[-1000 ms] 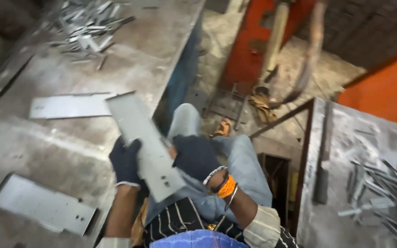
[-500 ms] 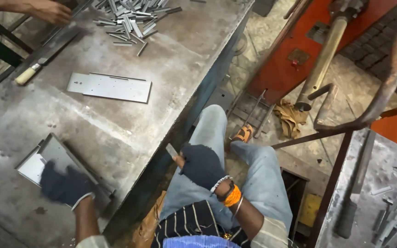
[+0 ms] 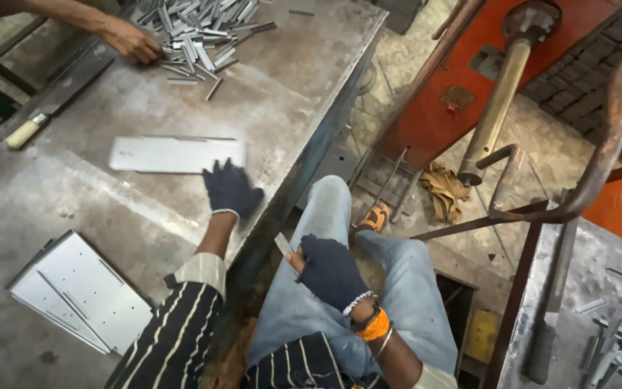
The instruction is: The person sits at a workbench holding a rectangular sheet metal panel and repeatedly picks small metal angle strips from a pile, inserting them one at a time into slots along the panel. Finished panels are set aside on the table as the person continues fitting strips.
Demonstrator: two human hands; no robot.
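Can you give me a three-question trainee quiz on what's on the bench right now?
1. True or false: the left hand rests at the end of the flat metal plate on the bench.
2. What does the right hand hold? A) a small metal piece B) a wooden-handled tool C) a rag
3. Whose hand reaches the pile of small metal strips at the far end?

Key:
1. True.
2. A; it sits above the lap, off the bench.
3. Another person's bare hand, touching the pile's left edge.
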